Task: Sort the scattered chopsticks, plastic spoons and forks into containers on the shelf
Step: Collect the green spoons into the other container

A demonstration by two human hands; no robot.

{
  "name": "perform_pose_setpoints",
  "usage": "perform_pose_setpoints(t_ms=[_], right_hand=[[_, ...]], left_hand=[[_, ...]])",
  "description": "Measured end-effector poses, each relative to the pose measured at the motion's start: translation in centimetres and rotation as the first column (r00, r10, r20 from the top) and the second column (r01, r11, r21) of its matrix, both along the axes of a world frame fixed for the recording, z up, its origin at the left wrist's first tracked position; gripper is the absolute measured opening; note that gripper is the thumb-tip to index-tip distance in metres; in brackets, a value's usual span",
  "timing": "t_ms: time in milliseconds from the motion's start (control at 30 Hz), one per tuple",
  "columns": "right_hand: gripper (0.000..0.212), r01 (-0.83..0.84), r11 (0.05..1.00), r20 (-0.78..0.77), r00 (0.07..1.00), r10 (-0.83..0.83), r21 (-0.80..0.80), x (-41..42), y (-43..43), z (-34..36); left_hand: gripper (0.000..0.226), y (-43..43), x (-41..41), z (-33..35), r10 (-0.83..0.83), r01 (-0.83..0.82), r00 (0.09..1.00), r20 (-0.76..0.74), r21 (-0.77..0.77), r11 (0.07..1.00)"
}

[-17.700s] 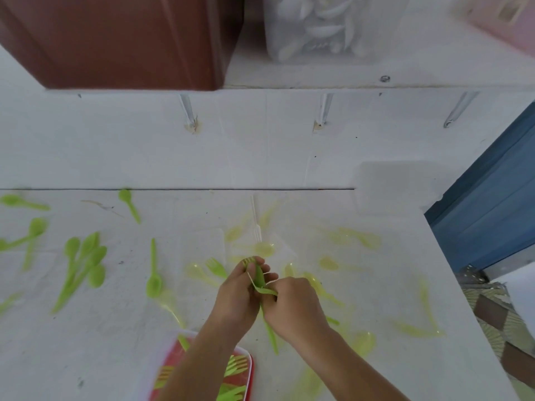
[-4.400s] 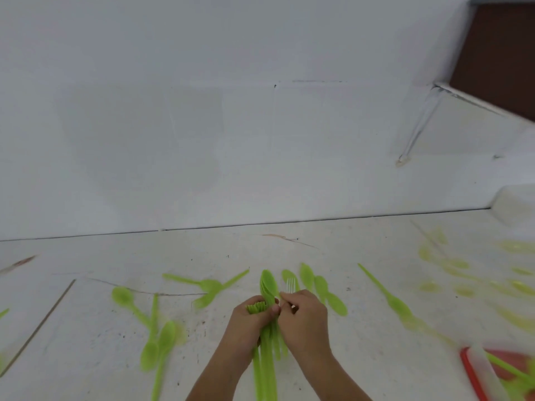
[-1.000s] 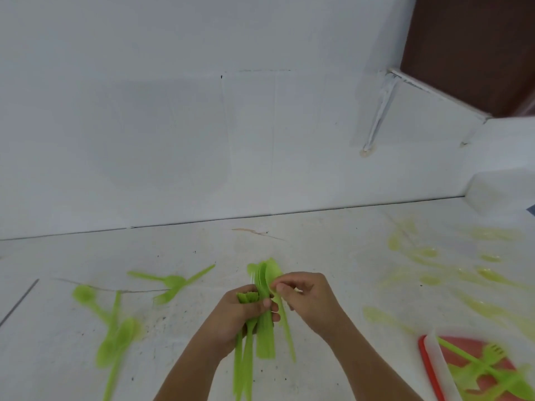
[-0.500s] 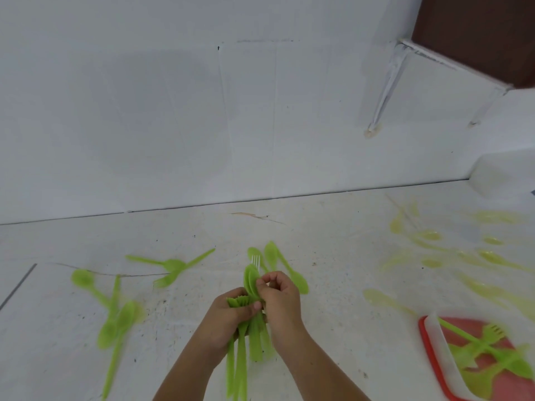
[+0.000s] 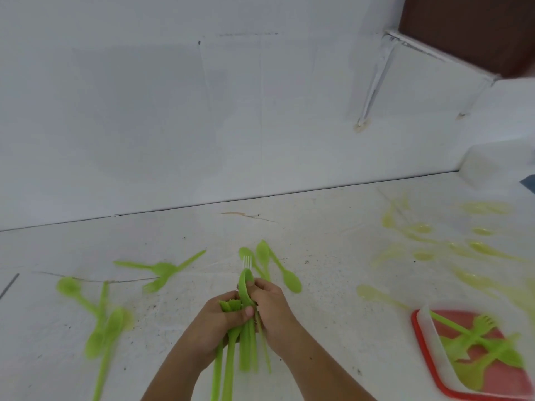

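While fingers (image 5: 262, 286) of left hand (image 5: 218, 318) and right hand (image 5: 273, 306) clasp green cutlery bundle (image 5: 245, 350) | red container (image 5: 415, 340): green forks (image 5: 483, 324)

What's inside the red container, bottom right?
Several green plastic forks lie crossed on the floor of the red container. A whitish see-through lid leans over its left side. Whatever lies under that lid, or past the frame edge, is hidden.

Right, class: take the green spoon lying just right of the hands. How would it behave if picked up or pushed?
The green spoon looks like thin plastic, so probably very light. Pushed, it would likely skid across the flat white table rather than roll. Its long narrow handle may flex slightly when lifted.
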State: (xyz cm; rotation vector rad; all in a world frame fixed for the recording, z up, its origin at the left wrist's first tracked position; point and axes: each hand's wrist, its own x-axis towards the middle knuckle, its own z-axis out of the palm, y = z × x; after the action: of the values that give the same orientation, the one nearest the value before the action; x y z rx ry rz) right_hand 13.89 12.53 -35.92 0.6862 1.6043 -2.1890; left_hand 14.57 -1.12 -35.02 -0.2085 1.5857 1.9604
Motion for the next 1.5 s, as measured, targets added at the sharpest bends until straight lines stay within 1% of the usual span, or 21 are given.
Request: perform_pose_setpoints(t_ms=[133, 300, 400, 467, 500, 533, 567, 600, 667, 700, 767, 867, 967, 1033, 1100, 1167, 1267, 1300, 1367, 1433, 1500], right_hand=[[0.031, 0.072, 0.997, -0.036, 0.997, -0.073, -0.04, 0.5, 1.4, 1.1], [0.027, 0.292, 0.951, -0.12, 0.945, -0.304, -0.105, 3.6, 7.0, 3.5], [0.023, 0.497, 0.859, -0.196, 0.836, -0.512, -0.123, 6.2, 12.8, 5.6], [0.022, 0.632, 0.774, -0.297, 0.732, -0.613, -0.037, 8.3, 18.0, 6.7], [0.021, 0.668, 0.738, -0.383, 0.71, -0.591, 0.098, 9.6, 20.7, 7.1], [0.018, 0.666, 0.686, -0.473, 0.724, -0.502, 0.293, 10.8, 23.3, 7.2], [0.014, 0.623, 0.591, -0.516, 0.774, -0.368, 0.512, 11.9, 25.8, 7.3], [0.014, 0.542, 0.473, -0.497, 0.837, -0.23, 0.694, 12.5, 28.1, 7.1], [0.018, 0.288, 0.314, -0.322, 0.945, 0.063, 0.905, 12.8, 31.9, 5.9], [0.018, 0.137, 0.232, -0.185, 0.962, 0.203, 0.963, 12.6, 33.4, 5.2], [0.018, -0.068, 0.088, 0.027, 0.913, 0.407, 0.994, 12.3, 35.5, 3.1], [0.027, -0.133, 0.054, 0.076, 0.802, 0.592, 0.99, 12.5, 37.1, 0.5], [0.041, -0.038, 0.058, -0.015, 0.701, 0.713, 0.998, 13.3, 38.5, -1.1], [0.035, 0.047, 0.066, -0.08, 0.67, 0.738, 0.997, 13.9, 38.4, -1.3], [0.027, 0.057, 0.079, -0.097, 0.662, 0.743, 0.995, 14.5, 38.5, -1.1], [0.033, 0.0, 0.045, -0.034, 0.654, 0.755, 0.999, 15.3, 38.9, -0.9], [0.024, 0.047, 0.085, -0.095, 0.637, 0.765, 0.995, 16.8, 40.7, -0.4], [0.026, 0.066, 0.117, -0.132, 0.627, 0.768, 0.991, 17.5, 41.6, -0.6], [0.045, 0.105, 0.159, -0.19, 0.633, 0.751, 0.982, 18.8, 43.5, -1.3], [0.06, 0.093, 0.116, -0.148, 0.701, 0.698, 0.989, 19.8, 45.0, -1.5], [0.055, 0.022, 0.021, -0.031, 0.731, 0.681, 1.0, 19.5, 45.5, -1.1]], left_hand=[[0.025, 1.2, -0.3, 0.6, -0.014, 0.015, 1.0, -0.018, 0.014, 1.0], [0.024, 4.8, 0.5, 0.9, 0.039, -0.039, 0.999, -0.016, 0.012, 0.999], [0.018, 7.9, 0.8, 1.1, 0.014, -0.014, 1.0, -0.015, -0.034, 0.999], [0.014, 10.4, 0.8, 1.7, -0.052, 0.05, 0.998, -0.034, -0.049, 0.998], [0.013, 11.7, 1.0, 2.2, -0.077, 0.076, 0.996, -0.041, -0.041, 0.996], [0.012, 13.1, 1.2, 2.8, -0.1, 0.099, 0.993, -0.056, -0.021, 0.995], [0.013, 14.5, 1.4, 3.7, -0.12, 0.121, 0.989, -0.081, 0.006, 0.993], [0.013, 16.1, 1.7, 4.7, -0.132, 0.136, 0.985, -0.11, 0.036, 0.99], [0.015, 19.1, 2.2, 7.2, -0.126, 0.141, 0.979, -0.159, 0.089, 0.986], [0.015, 20.8, 2.3, 8.6, -0.116, 0.139, 0.975, -0.188, 0.11, 0.984], [0.015, 24.3, 2.5, 10.9, -0.096, 0.132, 0.963, -0.252, 0.131, 0.983], [0.014, 29.4, 2.5, 12.9, -0.081, 0.134, 0.938, -0.337, 0.138, 0.981], [0.013, 34.2, 3.0, 12.8, -0.062, 0.1, 0.921, -0.384, 0.079, 0.992], [0.014, 36.6, 3.5, 12.2, -0.038, 0.055, 0.913, -0.405, 0.03, 0.998], [0.015, 39.0, 4.2, 11.4, -0.011, 0.0, 0.883, -0.468, -0.023, 1.0], [0.015, 40.9, 4.9, 10.6, 0.036, -0.069, 0.853, -0.52, -0.044, 0.997], [0.014, 43.3, 5.9, 9.4, 0.082, -0.122, 0.835, -0.545, -0.038, 0.992], [0.015, 43.8, 6.1, 8.9, 0.063, -0.123, 0.826, -0.56, -0.07, 0.99], [0.014, 44.8, 6.7, 7.8, -0.002, -0.113, 0.81, -0.587, -0.159, 0.981], [0.011, 45.5, 7.0, 7.0, -0.045, -0.116, 0.789, -0.613, -0.22, 0.969], [0.01, 46.0, 7.0, 6.4, -0.064, -0.137, 0.751, -0.657, -0.25, 0.958]])
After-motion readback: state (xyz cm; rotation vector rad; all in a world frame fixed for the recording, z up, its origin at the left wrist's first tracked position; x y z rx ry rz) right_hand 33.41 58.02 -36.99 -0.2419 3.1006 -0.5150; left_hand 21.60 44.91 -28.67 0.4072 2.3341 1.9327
